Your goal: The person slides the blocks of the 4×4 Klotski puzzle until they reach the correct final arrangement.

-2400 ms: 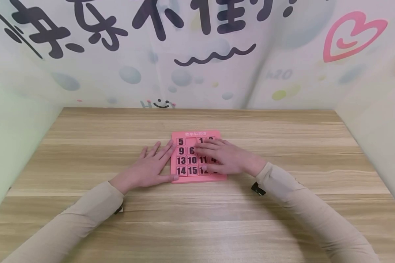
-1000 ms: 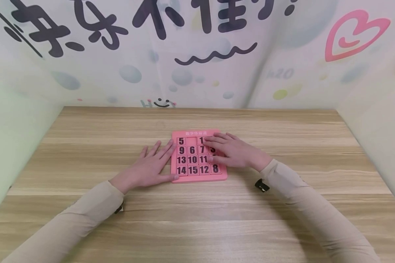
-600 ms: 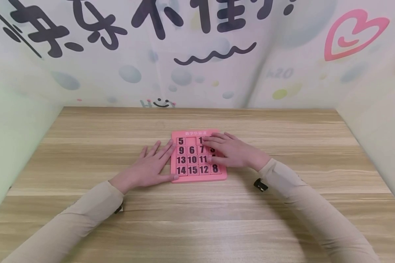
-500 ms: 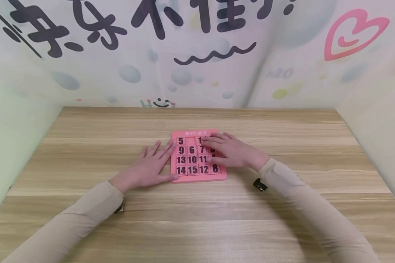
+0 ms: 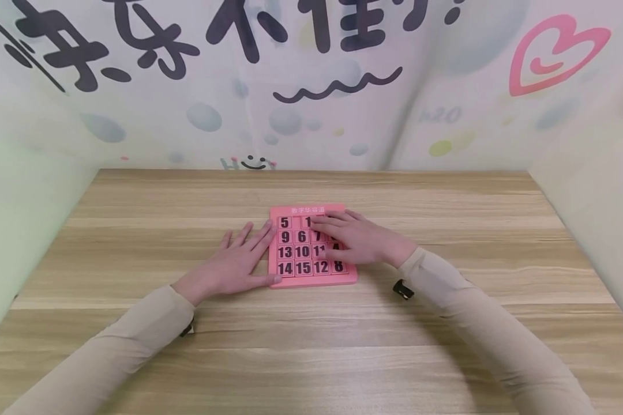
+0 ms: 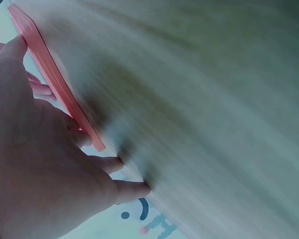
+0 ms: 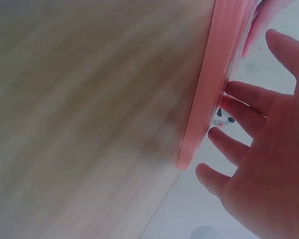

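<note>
A pink number sliding puzzle (image 5: 316, 282) lies flat on the wooden table, its black-numbered tiles facing up. My left hand (image 5: 228, 268) rests at the puzzle's left side, fingers spread, with fingertips and thumb against the frame; the left wrist view shows the thumb touching the frame's side (image 6: 60, 84). Over the puzzle's right part is my right hand (image 5: 363, 239), a fingertip on the tile marked 1 (image 5: 307, 222). That tile sits partway into the top-row gap, right of the 5 tile (image 5: 284, 222). The right hand hides the top-right tiles. In the right wrist view its fingers (image 7: 229, 144) are extended.
The wooden table (image 5: 311, 357) reaches back to a white wall (image 5: 150, 121) printed with bubbles and black characters. Side walls stand at left and right. A black strap piece (image 5: 403, 289) shows below the right cuff.
My right hand first drew back rightward, then moved left again, and the 1 tile has slid left, narrowing the gap beside the 5. My left hand has stayed in place.
</note>
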The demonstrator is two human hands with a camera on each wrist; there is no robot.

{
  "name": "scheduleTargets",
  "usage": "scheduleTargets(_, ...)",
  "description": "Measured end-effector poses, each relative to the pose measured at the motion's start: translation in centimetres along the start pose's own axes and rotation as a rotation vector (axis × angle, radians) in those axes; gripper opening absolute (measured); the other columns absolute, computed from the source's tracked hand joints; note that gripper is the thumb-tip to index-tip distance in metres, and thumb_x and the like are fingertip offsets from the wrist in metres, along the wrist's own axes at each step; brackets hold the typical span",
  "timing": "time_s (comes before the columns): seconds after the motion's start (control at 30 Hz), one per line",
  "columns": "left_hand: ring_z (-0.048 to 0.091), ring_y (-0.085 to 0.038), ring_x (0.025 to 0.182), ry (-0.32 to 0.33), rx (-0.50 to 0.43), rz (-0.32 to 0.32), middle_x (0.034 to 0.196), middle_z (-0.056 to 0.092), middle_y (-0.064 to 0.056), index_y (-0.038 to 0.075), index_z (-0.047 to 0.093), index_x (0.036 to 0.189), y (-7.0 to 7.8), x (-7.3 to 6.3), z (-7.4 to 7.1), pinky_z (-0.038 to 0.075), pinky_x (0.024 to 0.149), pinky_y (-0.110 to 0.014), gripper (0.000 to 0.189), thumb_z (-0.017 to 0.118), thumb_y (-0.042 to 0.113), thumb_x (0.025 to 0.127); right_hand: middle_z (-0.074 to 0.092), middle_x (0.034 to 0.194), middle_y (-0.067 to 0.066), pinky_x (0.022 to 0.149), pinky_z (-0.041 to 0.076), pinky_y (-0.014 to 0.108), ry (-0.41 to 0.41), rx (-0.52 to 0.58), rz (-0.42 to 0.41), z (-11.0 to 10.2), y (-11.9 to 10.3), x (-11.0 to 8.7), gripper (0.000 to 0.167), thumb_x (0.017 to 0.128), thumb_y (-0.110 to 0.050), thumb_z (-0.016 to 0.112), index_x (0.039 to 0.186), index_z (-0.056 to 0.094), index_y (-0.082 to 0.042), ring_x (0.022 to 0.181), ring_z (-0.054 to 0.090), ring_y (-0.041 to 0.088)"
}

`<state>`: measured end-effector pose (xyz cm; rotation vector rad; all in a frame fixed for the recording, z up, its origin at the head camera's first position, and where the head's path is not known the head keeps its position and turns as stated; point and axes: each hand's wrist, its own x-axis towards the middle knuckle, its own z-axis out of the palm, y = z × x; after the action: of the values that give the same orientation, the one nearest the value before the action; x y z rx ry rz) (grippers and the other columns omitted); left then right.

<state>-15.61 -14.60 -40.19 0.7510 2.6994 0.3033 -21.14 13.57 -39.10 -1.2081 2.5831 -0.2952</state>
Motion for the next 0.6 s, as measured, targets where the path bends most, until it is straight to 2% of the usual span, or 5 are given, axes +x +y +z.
scheduleTargets(0.37, -0.004, -0.040, 0.144, -0.007, 0.012, 0.003, 0.161, -0.002, -0.006, 0.011, 0.007, 0.156, -0.2, 0.2, 0.2, -0.001, 0.110, -0.064, 0.096, 0.043, 0.070, 0.090, 0.027, 0.157, 0.006, 0.116, 0.008, 0.052, -0.032, -0.001, -0.013, 0.1, -0.4, 1.2, 0.070, 0.098, -0.049, 0.048, 0.153, 0.030, -0.011, 0.144, 0.016, 0.030)
scheduleTargets(0.6, -0.004, -0.040, 0.144, -0.007, 0.019, 0.003, 0.161, -0.002, -0.006, 0.010, 0.007, 0.156, -0.3, 0.2, 0.3, -0.002, 0.110, -0.063, 0.095, 0.042, 0.069, 0.090, 0.027, 0.157, 0.006, 0.116, 0.007, 0.051, -0.045, 0.007, -0.017, -0.3, -0.4, 1.1, 0.068, 0.098, -0.049, 0.048, 0.152, 0.031, -0.012, 0.145, 0.014, 0.031)
